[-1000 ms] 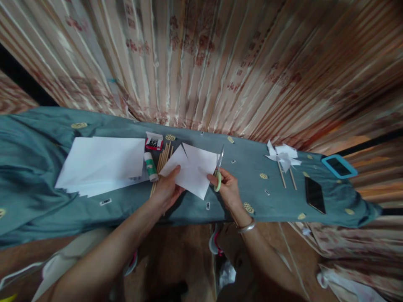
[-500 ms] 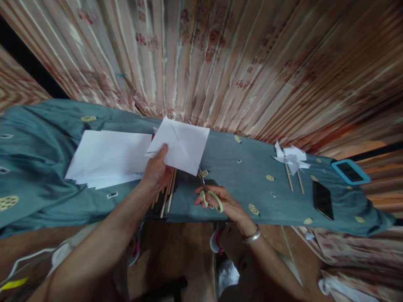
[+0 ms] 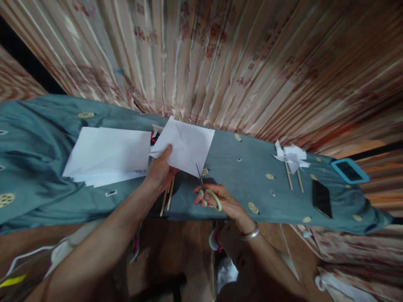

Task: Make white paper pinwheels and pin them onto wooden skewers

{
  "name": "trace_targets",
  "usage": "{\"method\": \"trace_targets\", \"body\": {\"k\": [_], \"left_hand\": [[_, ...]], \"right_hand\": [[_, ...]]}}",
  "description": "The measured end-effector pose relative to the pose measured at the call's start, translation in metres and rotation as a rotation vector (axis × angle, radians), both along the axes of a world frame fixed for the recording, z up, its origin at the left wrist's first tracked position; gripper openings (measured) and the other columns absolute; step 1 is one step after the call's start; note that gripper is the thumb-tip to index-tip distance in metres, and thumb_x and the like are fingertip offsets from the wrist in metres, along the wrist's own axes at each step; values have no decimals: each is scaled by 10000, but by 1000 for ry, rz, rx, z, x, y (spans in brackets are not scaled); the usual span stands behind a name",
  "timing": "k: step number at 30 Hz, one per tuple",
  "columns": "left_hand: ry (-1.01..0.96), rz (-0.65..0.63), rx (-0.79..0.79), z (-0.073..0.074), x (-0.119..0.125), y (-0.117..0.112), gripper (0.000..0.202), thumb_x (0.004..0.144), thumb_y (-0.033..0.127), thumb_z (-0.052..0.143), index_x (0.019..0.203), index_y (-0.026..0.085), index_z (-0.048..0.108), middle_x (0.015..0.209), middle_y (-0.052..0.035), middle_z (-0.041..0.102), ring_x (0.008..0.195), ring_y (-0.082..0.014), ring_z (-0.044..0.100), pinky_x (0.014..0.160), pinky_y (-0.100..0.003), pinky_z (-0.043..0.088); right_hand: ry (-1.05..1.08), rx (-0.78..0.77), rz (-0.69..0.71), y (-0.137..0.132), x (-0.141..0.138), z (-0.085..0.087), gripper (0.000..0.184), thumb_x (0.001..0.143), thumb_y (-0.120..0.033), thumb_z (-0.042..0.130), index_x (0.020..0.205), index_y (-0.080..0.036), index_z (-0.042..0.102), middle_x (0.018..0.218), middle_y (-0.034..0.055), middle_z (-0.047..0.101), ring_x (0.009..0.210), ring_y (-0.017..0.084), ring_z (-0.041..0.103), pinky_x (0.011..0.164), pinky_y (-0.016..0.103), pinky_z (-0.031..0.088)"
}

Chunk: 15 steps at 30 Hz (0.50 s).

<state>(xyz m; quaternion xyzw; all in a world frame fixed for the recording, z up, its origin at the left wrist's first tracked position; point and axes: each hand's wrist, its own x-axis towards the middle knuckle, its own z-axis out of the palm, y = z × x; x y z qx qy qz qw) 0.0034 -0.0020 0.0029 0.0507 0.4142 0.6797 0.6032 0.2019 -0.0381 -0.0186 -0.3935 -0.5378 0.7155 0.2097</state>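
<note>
My left hand [image 3: 160, 170] grips a square sheet of white paper [image 3: 192, 144] by its left side, thumb on top and fingers hidden beneath. Crease or cut lines run in from the sheet's corners. In my right hand [image 3: 217, 196] is a pair of scissors with pale green handles [image 3: 215, 200]; a bracelet circles that wrist. The blades reach the paper's lower right corner. Several thin wooden sticks [image 3: 166, 197] lie under and below my left hand, partly covered.
Left of my hands lies a stack of white paper [image 3: 113, 153]. To the right are white paper pinwheels [image 3: 291, 158] on sticks, a black phone [image 3: 321, 198] and a blue-framed device [image 3: 350, 171]. A green patterned cloth [image 3: 233, 167] covers the table; a pleated curtain [image 3: 201, 63] hangs behind.
My left hand and the paper have shifted slightly right, uncovering more of a dark and red item behind. The scissor blades now overlap the paper's corner more.
</note>
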Motion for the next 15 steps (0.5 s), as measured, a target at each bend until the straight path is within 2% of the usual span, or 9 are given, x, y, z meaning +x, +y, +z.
{"method": "trace_targets", "body": {"k": [4,10,15], "left_hand": [[11,-3,21,0,1,-1,253,906,129,562,1143,181,630,882,-29,740,727,-150,703,741,-293,616],[18,-22,33,-2,-1,-2,238,878,142,613,1113,168,638,911,-45,741,746,-153,705,731,-284,612],[13,-32,32,-3,-4,-1,211,890,144,593,1092,138,654,903,-52,747,743,-154,707,719,-258,606]], "right_hand": [[13,2,-2,0,0,-2,500,754,-568,722,1008,-142,661,800,43,706,620,101,564,588,238,459],[-28,13,-2,1,-2,1,511,737,-580,728,987,-139,661,784,47,695,607,110,545,568,254,457],[-8,31,5,1,-1,-3,534,724,-596,732,1001,-145,653,777,32,691,592,97,541,571,245,457]]}}
